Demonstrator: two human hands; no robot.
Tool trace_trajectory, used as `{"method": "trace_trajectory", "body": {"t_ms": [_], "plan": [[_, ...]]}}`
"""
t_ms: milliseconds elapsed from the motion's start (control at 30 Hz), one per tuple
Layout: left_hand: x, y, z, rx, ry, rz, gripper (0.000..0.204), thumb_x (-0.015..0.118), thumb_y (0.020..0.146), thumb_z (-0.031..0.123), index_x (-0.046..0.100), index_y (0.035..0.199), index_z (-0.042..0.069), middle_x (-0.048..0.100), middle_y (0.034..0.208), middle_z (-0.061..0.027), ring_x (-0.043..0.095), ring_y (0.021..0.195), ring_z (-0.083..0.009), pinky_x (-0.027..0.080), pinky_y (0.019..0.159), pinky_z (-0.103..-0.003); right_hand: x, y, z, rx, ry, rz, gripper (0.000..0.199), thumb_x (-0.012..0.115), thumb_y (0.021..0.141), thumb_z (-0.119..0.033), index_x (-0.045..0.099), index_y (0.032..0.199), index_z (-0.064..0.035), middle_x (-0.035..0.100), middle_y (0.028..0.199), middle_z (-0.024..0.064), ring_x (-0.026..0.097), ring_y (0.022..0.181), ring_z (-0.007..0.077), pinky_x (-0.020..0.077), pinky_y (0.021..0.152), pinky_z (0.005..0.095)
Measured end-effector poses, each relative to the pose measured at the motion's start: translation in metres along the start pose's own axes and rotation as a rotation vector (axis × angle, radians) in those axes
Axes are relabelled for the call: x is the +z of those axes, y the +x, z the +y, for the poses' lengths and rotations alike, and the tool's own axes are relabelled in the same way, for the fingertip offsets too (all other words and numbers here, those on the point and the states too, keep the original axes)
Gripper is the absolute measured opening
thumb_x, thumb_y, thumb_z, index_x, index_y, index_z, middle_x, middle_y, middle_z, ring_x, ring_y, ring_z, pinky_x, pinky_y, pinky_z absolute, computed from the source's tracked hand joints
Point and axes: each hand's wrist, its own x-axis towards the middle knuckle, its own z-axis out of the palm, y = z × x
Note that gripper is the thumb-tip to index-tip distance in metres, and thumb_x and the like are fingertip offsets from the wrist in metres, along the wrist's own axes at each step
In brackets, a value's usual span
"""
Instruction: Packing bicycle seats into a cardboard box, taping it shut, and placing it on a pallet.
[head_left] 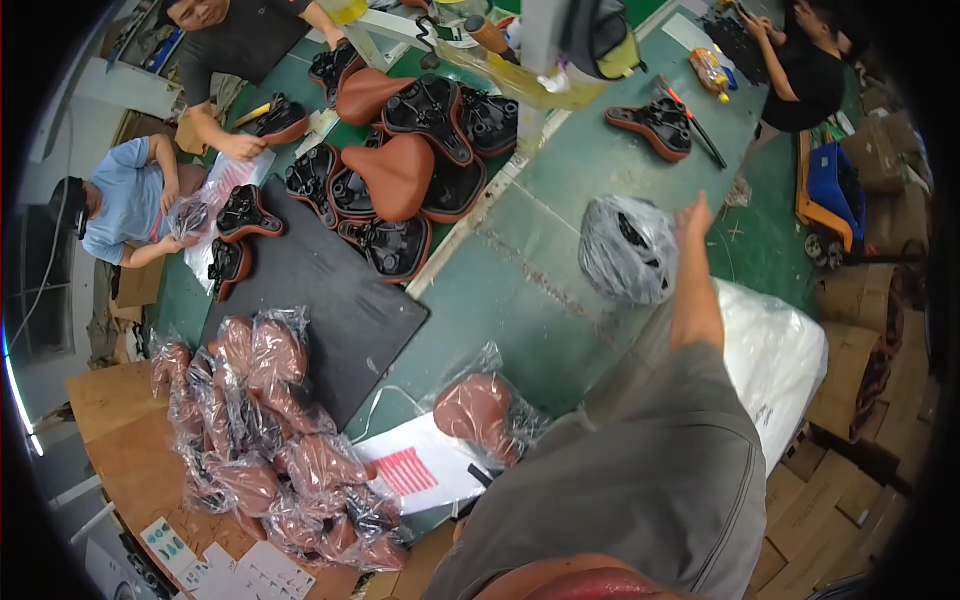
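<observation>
My right hand (694,220) reaches out over the green table, closed at the right edge of a bagged bicycle saddle (628,250). Clear, crumpled plastic wraps this saddle, and parts of its black underside show through. Whether it rests on the table or is slightly raised, I cannot tell. My left hand is not in view. Close to my body, another bagged brown saddle (474,410) lies on a white printed plastic bag (425,465). Farther up the table, an unwrapped saddle (655,130) lies underside up, beside a red-and-black tool (697,125).
Bagged brown saddles (270,450) are heaped at lower left, beside a black mat (320,300). Unwrapped saddles (400,175) pile up beyond a metal post. Two people work at far left, another at top right. A white plastic-covered stack (770,360) and cartons (860,370) stand at right.
</observation>
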Motion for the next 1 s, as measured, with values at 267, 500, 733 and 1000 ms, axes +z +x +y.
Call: {"method": "trace_trajectory", "body": {"t_ms": [267, 500, 733, 1000], "plan": [[-0.026, -0.006, 0.021, -0.233, 0.311, 0.115, 0.043, 0.074, 0.105, 0.031, 0.072, 0.132, -0.002, 0.08, 0.115, -0.014, 0.075, 0.101, -0.0193, 0.06, 0.089, -0.035, 0.188, 0.006, -0.033, 0.271, 0.013, -0.433, 0.116, 0.057, 0.099, -0.079, 0.02, 0.173, 0.0013, 0.039, 0.175, 0.0201, 0.036, 0.162, 0.0339, 0.0234, 0.133, 0.0515], [0.013, 0.038, 0.091, -0.306, -0.066, 0.203, 0.048, 0.067, 0.107, 0.024, 0.06, 0.147, -0.002, 0.08, 0.118, -0.0136, 0.077, 0.096, -0.0199, 0.06, 0.075, -0.03, 0.158, -0.148, 0.099, -0.482, -0.706, -0.689, 0.037, 0.063, 0.112, -0.035, 0.078, 0.114, -0.0018, 0.078, 0.102, 0.0137, 0.07, 0.099, 0.0255, 0.0542, 0.094, 0.0409], [0.063, 0.012, 0.077, 0.02, 0.081, 0.18, 0.044, 0.072, 0.109, 0.026, 0.063, 0.144, 0.001, 0.077, 0.118, -0.0105, 0.071, 0.099, -0.0143, 0.059, 0.085, -0.031, -0.053, -0.565, 0.199, -0.454, -1.021, -1.215, 0.083, 0.084, 0.091, -0.044, 0.053, 0.151, 0.0051, 0.065, 0.141, 0.0295, 0.063, 0.131, 0.0469, 0.0504, 0.114, 0.049], [0.059, -0.081, -0.126, 0.111, 0.007, 0.465, 0.036, 0.078, 0.104, 0.023, 0.07, 0.131, 0.001, 0.079, 0.1, -0.0098, 0.075, 0.091, -0.0168, 0.061, 0.082, -0.034, -0.143, -0.69, 0.231, -0.365, -1.356, -1.186, 0.156, 0.099, 0.067, -0.053, 0.001, 0.168, 0.0147, 0.03, 0.168, 0.0403, 0.039, 0.155, 0.0516, 0.038, 0.127, 0.0523]]}}
